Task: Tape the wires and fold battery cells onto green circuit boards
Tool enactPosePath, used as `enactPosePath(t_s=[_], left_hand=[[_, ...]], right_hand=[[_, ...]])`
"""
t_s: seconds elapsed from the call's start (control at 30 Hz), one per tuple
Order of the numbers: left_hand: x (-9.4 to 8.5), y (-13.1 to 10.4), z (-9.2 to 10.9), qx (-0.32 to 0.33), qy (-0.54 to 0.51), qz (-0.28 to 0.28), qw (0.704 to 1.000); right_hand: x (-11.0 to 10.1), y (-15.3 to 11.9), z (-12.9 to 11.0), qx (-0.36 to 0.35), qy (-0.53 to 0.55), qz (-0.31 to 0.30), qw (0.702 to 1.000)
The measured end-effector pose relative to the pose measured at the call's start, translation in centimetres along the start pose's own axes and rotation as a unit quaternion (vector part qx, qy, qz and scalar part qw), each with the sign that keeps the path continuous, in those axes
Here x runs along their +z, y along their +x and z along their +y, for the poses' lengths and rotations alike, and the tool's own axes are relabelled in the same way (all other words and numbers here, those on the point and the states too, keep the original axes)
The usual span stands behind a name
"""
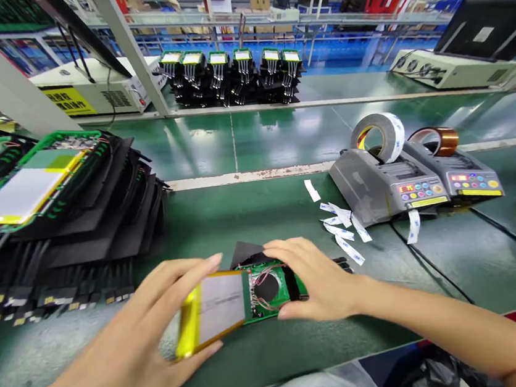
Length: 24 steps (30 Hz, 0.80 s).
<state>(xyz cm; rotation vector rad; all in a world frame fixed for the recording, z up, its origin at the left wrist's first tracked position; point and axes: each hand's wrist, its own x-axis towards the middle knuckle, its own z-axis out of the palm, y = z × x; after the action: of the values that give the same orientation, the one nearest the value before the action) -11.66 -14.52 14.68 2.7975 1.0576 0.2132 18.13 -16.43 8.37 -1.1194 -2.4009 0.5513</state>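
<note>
Bench [223, 216] lies free between the black stack [112, 204] and tape strips [348, 249]; dispensers [369, 187] block the right.

Here's the flat grey pouch battery [219, 308], yellow-edged and tilted, at nine o'clock from the green circuit board [282, 286]! And the board, low at six o'clock in view, shows its dark round disc [267, 287] and thin reddish wires [266, 305].

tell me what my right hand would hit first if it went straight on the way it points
Probably the yellow-edged battery pack in your left hand: your right hand points left across the green circuit board. It might brush the black sheet first; depth is unclear.
</note>
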Motion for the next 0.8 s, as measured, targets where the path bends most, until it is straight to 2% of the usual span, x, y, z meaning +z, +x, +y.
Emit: enactPosePath(t_s=[0.1, 0.17, 0.23, 0.37, 0.47, 0.6, 0.8], left_hand=[[-0.3, 2.2, 1.7, 0.006, -0.156, 0.034, 0.987], [0.6, 3.1, 1.9, -0.027, -0.229, 0.063, 0.971], [2.4, 3.5, 1.6, -0.063, -0.259, 0.057, 0.962], [6.9, 3.6, 1.5, -0.087, -0.216, 0.021, 0.972], [9.2, 4.2, 2.4, -0.103, -0.182, 0.048, 0.977], [10.3, 5.5, 3.4, -0.112, -0.170, 0.093, 0.975], [10.5, 6.1, 3.3, -0.107, -0.185, 0.088, 0.973]], right_hand=[[0.0, 1.7, -2.6, 0.033, 0.131, 0.000, 0.991], [-0.1, 2.0, -3.3, 0.063, 0.197, 0.021, 0.978], [-0.1, 1.6, -3.1, 0.083, 0.239, 0.048, 0.966], [0.2, -0.1, -1.8, 0.079, 0.315, 0.081, 0.943], [0.7, -0.9, -1.3, 0.080, 0.349, 0.089, 0.930], [1.2, -1.2, -1.1, 0.076, 0.397, 0.090, 0.910], [1.4, -2.5, -0.1, 0.079, 0.460, 0.097, 0.879]])
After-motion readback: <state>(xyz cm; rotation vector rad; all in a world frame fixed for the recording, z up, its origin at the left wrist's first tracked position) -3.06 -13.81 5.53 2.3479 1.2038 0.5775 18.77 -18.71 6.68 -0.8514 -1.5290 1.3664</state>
